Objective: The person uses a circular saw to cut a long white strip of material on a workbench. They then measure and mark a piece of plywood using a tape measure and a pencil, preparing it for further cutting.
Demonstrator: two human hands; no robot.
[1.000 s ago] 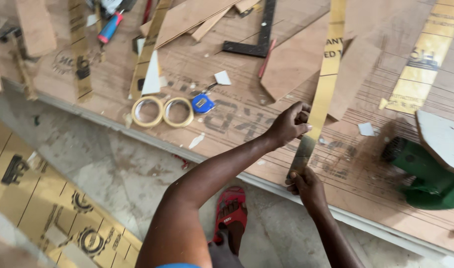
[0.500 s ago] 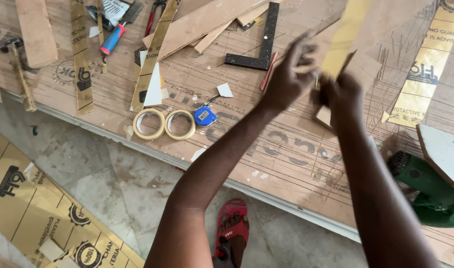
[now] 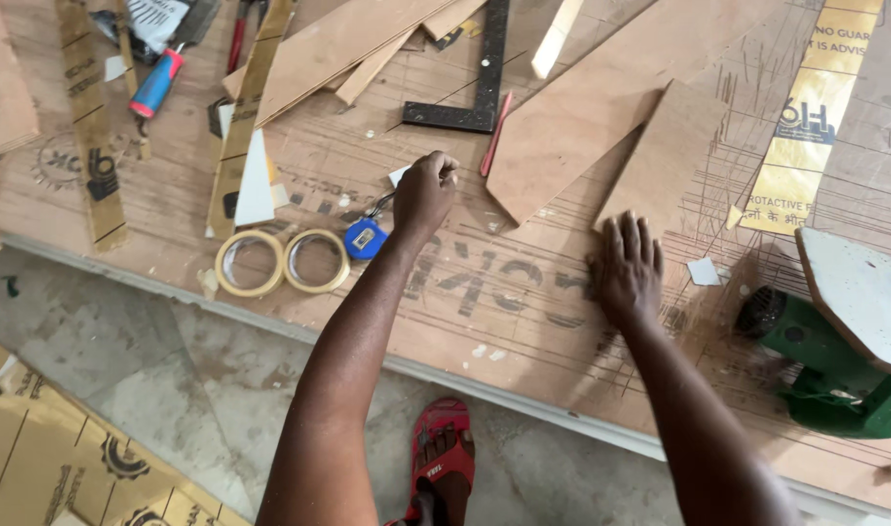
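Both hands had come down from mid-air, where half a second earlier they were raised together around a yellow strip; now they were apart on the table point(image 3: 523, 292).

From the head camera, the left hand point(image 3: 424, 195) sat at the middle of the frame with its fingers curled shut, knuckles up; whether it pinched anything could not be told. Just below and left of it lay a small blue tape measure point(image 3: 365, 238), close beside the wrist, and a scrap of white paper point(image 3: 399, 175) touched the hand's left edge. The right hand point(image 3: 626, 265) lay flat, fingers spread, right of centre, its fingertips at the lower edge of a plywood piece point(image 3: 660, 156). Two rolls of tape point(image 3: 282, 261) sat side by side at the left. A black square point(image 3: 475, 107) lay at the upper middle, a green power tool point(image 3: 835, 370) at the right edge.
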